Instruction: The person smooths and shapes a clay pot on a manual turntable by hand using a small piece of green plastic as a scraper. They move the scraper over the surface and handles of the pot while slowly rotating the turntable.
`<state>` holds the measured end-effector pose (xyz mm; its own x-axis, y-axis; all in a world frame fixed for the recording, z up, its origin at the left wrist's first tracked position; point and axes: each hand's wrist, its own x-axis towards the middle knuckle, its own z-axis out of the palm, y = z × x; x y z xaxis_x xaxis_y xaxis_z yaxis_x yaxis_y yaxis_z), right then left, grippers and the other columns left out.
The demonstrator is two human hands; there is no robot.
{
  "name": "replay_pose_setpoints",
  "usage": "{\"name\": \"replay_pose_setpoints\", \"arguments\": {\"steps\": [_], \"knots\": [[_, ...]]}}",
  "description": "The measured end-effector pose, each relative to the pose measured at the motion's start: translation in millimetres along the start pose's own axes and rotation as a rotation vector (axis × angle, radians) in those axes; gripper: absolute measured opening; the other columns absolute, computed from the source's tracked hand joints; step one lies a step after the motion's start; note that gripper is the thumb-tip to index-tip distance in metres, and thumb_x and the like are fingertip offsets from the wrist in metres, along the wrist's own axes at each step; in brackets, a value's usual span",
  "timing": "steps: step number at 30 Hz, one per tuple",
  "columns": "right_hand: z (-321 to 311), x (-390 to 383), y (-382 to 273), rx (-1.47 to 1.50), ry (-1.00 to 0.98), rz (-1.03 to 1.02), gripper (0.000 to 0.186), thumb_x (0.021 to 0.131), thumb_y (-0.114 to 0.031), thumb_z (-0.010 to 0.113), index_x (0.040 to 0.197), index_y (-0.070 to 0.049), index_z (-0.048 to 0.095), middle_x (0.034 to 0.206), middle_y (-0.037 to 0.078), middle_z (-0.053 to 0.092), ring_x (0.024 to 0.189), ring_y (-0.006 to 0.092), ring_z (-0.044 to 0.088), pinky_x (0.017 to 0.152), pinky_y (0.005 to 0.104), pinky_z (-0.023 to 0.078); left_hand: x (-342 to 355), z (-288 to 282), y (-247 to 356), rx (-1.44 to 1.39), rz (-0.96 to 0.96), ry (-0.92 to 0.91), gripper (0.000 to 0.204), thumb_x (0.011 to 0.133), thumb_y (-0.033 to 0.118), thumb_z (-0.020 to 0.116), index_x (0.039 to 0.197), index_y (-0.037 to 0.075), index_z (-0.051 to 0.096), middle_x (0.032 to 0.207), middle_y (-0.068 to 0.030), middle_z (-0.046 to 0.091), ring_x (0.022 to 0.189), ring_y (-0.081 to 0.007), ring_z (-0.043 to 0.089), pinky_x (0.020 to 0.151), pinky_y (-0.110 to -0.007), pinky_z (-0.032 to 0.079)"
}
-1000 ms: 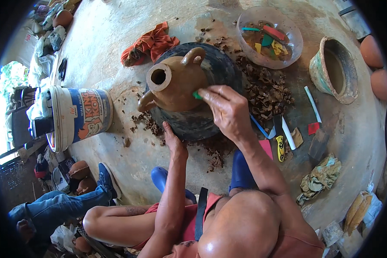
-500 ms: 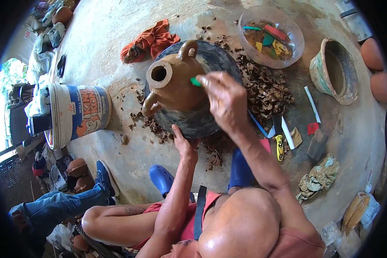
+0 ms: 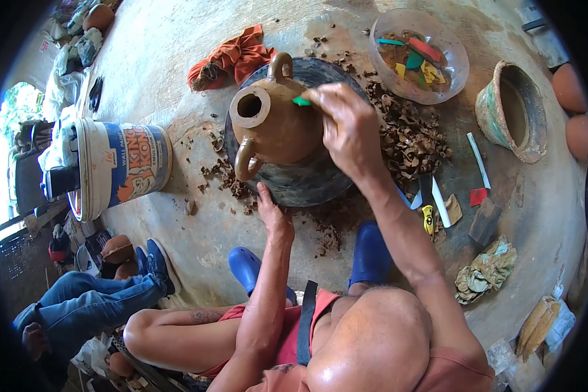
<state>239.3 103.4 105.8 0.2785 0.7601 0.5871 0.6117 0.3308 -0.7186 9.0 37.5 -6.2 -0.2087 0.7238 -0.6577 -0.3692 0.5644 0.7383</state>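
A brown clay jug (image 3: 287, 134) with a round open neck and two loop handles sits on a dark round pottery wheel (image 3: 307, 189). My right hand (image 3: 351, 127) pinches a small green scraper (image 3: 301, 101) against the jug's shoulder, near the far handle. At the wheel's near edge is my left hand (image 3: 272, 210), its thumb up on the rim and its other fingers largely hidden below. Brown clay shavings (image 3: 411, 140) lie heaped to the right of the wheel and scattered around it.
Beyond the wheel lies an orange cloth (image 3: 235, 55). To the right are a clear bowl (image 3: 460, 65) of coloured scrapers, a clay-crusted basin (image 3: 483, 121), a yellow-handled knife (image 3: 428, 219) and a crumpled wad (image 3: 483, 271). A white-and-blue bucket (image 3: 98, 173) and another person's jeans-clad leg (image 3: 98, 300) are at left.
The jug has turned slightly counterclockwise. My right hand has moved the green scraper farther away along the shoulder. My left hand stays at the wheel's near rim. The whole view has shifted a little.
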Motion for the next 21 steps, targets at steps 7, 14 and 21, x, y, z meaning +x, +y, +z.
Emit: {"name": "replay_pose_setpoints", "arguments": {"steps": [7,14,21], "knots": [[-12.4,-52.3,-31.0,-0.056,-0.022,-0.049,0.029,0.082,0.006,0.071,0.108,-0.006,0.078,0.101,0.01,0.071,0.087,0.0275,0.071,0.074,0.038,0.06,-20.0,6.6,-17.4,-0.066,-0.012,-0.051,0.061,0.101,0.065,0.053,0.143,0.021,0.05,0.133,-0.002,0.064,0.114,-0.0215,0.067,0.083,-0.045,0.06],[-8.7,6.0,-3.5,-0.058,-0.039,-0.408,0.035,0.078,-0.005,0.07,0.112,-0.011,0.078,0.11,0.008,0.069,0.102,0.0283,0.069,0.086,0.0398,0.061,-38.3,17.0,-18.6,0.007,-0.084,-0.042,0.062,0.099,0.068,0.055,0.14,0.022,0.052,0.132,0.0013,0.064,0.117,-0.0189,0.061,0.087,-0.043,0.05],[-18.1,-56.7,6.0,-0.142,-0.113,-0.418,0.03,0.08,-0.015,0.069,0.108,-0.01,0.079,0.111,0.007,0.068,0.104,0.0281,0.068,0.087,0.0415,0.06,-44.3,17.9,-30.3,-0.027,-0.139,-0.095,0.065,0.098,0.067,0.057,0.139,0.017,0.053,0.126,-0.0035,0.065,0.111,-0.0229,0.062,0.083,-0.042,0.049]]}}
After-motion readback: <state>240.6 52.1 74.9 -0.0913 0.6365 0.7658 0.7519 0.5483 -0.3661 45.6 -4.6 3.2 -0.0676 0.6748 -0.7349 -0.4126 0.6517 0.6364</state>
